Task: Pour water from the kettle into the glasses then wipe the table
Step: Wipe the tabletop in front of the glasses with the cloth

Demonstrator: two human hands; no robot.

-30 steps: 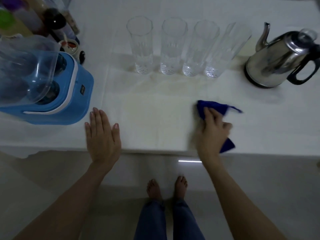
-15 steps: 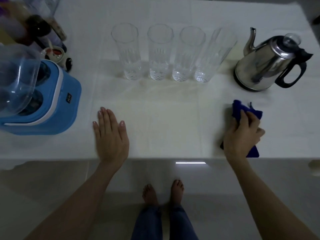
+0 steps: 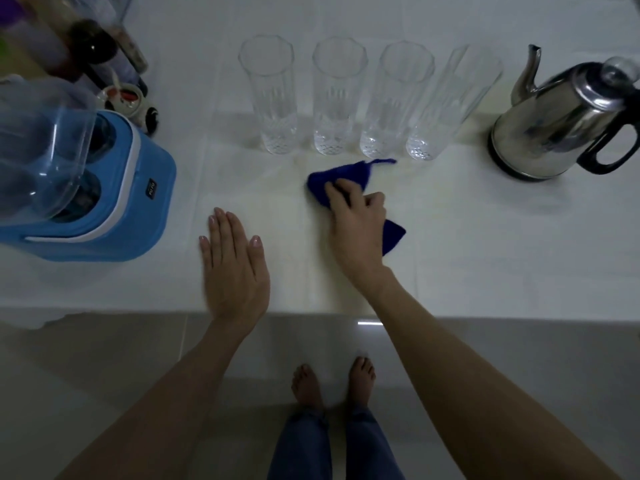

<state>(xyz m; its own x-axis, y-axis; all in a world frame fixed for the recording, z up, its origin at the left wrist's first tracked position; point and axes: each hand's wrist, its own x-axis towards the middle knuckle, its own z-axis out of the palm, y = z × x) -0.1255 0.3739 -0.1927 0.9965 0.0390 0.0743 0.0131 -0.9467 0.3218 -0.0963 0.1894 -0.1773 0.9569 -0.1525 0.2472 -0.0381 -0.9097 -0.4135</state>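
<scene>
1. Swept leftward since half a second ago, the right hand (image 3: 358,216) now presses the blue cloth (image 3: 332,178) onto the worktop (image 3: 485,244) just in front of the row of glasses, where earlier it worked close below the kettle.
2. Fingers curled, the right hand grips the bunched cloth; one corner of the fabric sticks out behind the wrist and a thin tail points toward the fourth glass.
3. Palm down and fingers spread flat, the left hand (image 3: 233,265) rests open on the worktop near its front edge, holding nothing, in the same spot as before.
4. Four tall clear glasses (image 3: 337,98) stand upright side by side at the back of the worktop, each with a cut-diamond base and a small amount of water at the bottom.
5. At the far right stands the steel kettle (image 3: 557,123), well apart from both hands, its spout turned toward the glasses and its black handle facing the frame's right edge.
6. On the left sits a blue appliance (image 3: 114,209) with a clear plastic container (image 3: 38,157) over it; behind it are dark bottles (image 3: 93,46) and small jars, too blurred to identify.
7. A faint yellowish patch marks the white surface between the two hands.
8. Below the worktop edge, the person's bare feet (image 3: 332,382) and jeans show on a pale tiled floor.
</scene>
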